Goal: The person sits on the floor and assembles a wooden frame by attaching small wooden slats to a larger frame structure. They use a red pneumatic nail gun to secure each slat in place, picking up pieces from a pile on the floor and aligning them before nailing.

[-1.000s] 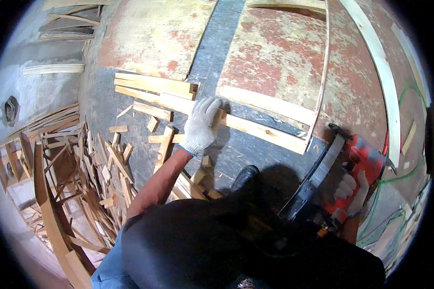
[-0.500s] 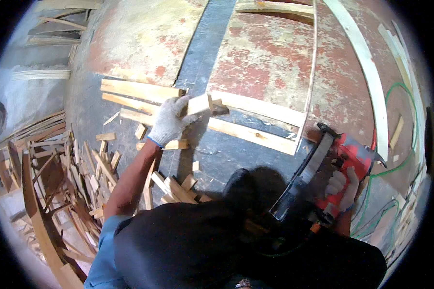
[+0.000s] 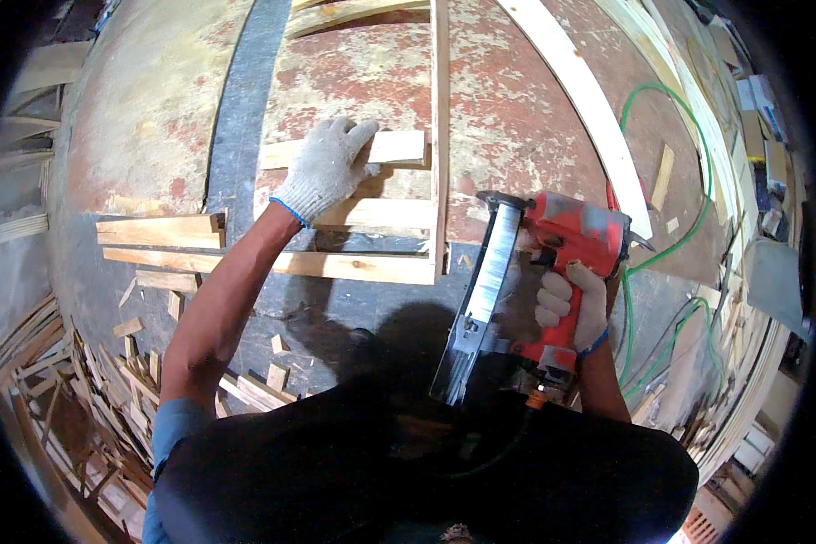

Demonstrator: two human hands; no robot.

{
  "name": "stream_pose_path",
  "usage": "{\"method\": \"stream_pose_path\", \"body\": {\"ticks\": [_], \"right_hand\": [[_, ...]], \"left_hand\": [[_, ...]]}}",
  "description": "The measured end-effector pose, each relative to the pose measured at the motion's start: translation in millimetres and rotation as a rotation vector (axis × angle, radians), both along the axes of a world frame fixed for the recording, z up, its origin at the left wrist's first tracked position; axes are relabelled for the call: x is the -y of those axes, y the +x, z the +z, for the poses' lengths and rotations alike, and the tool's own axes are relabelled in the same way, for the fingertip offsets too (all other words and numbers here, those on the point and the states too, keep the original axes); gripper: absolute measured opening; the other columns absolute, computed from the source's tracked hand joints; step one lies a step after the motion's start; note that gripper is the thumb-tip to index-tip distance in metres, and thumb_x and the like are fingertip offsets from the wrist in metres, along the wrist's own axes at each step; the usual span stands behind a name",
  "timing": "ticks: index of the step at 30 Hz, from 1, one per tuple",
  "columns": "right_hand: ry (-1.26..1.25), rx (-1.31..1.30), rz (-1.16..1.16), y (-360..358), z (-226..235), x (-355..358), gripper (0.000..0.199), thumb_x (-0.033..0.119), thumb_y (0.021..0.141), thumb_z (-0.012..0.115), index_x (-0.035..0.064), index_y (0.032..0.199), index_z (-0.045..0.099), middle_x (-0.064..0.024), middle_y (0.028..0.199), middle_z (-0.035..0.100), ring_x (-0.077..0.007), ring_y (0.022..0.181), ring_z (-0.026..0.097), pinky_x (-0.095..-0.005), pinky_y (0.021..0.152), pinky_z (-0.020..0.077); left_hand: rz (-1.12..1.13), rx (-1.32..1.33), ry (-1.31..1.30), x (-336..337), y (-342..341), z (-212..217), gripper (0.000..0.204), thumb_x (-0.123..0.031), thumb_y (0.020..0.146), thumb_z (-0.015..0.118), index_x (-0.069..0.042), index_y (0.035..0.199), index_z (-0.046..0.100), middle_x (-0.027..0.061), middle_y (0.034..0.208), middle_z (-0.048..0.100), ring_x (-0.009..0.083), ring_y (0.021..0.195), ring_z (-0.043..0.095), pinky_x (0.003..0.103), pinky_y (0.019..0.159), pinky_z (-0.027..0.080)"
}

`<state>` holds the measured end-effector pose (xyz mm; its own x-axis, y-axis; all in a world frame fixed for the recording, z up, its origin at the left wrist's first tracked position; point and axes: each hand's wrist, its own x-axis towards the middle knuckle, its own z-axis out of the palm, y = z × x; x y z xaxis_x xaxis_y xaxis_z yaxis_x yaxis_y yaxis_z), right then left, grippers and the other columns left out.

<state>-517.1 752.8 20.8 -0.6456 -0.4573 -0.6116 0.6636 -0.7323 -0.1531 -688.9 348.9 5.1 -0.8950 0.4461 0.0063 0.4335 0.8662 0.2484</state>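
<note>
My left hand [image 3: 325, 170], in a white knit glove, is closed around a short wooden slat [image 3: 399, 146]. The slat's right end lies against a long thin upright strip [image 3: 440, 118], as far as I can see. Below it, another slat [image 3: 385, 214] and a longer slat [image 3: 358, 267] also meet the strip on its left side. My gloved right hand [image 3: 571, 306] is wrapped around the handle of a red nail gun [image 3: 582, 234]. The gun's long metal magazine [image 3: 480, 295] slants down toward my body, and its nose is right of the strip.
Short boards [image 3: 160, 230] lie left of my forearm. Offcuts [image 3: 267, 390] are heaped at lower left. A long pale board [image 3: 576, 86] curves along the right, beside a green air hose [image 3: 627, 335]. A curved wood piece [image 3: 354, 16] lies at the far side.
My left hand has carried the short slat away from the stacked boards to the strip. The nail gun has come nearer the strip. The view has shifted to the right.
</note>
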Motion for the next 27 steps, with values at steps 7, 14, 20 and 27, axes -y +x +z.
{"method": "stream_pose_path", "body": {"ticks": [7, 14, 20, 27], "right_hand": [[-0.02, -0.034, 0.011, -22, 9, 6, 0.029, 0.033, 0.101, 0.051, 0.0105, 0.118, 0.056, 0.0055, 0.066, 0.034, -0.009, 0.051, 0.034, -0.0299, 0.049, 0.0303], [-0.026, -0.041, 0.078, -35, 10, 6, 0.021, 0.037, 0.097, 0.059, 0.0184, 0.102, 0.051, 0.0048, 0.067, 0.035, -0.0125, 0.053, 0.037, -0.033, 0.05, 0.0335], [-0.005, -0.094, 0.057, -44, 8, 16, 0.035, 0.036, 0.099, 0.056, 0.0083, 0.121, 0.055, 0.0052, 0.065, 0.035, -0.0093, 0.051, 0.036, -0.0295, 0.048, 0.031], [-0.007, -0.065, 0.105, -40, -4, 13, 0.026, 0.037, 0.1, 0.055, 0.0133, 0.11, 0.056, 0.0059, 0.066, 0.034, -0.0094, 0.053, 0.035, -0.0302, 0.05, 0.0315]], "left_hand": [[-0.037, 0.009, 0.019, -8, -2, -5, 0.054, -0.026, 0.082, 0.078, -0.009, 0.13, 0.059, 0.019, 0.104, 0.063, 0.0403, 0.1, 0.061, 0.05, 0.088, 0.05], [-0.018, 0.065, -0.013, -17, -2, 0, 0.058, -0.026, 0.082, 0.078, -0.01, 0.134, 0.057, 0.0193, 0.112, 0.063, 0.0393, 0.107, 0.059, 0.049, 0.093, 0.05], [-0.031, 0.001, 0.002, -9, -1, -7, 0.054, -0.026, 0.083, 0.077, -0.009, 0.13, 0.059, 0.0191, 0.113, 0.063, 0.0391, 0.105, 0.06, 0.048, 0.093, 0.05], [0.056, -0.095, 0.065, -8, -12, -1, 0.048, -0.032, 0.081, 0.08, -0.006, 0.118, 0.062, 0.0164, 0.106, 0.062, 0.0362, 0.099, 0.062, 0.046, 0.086, 0.051]]}}
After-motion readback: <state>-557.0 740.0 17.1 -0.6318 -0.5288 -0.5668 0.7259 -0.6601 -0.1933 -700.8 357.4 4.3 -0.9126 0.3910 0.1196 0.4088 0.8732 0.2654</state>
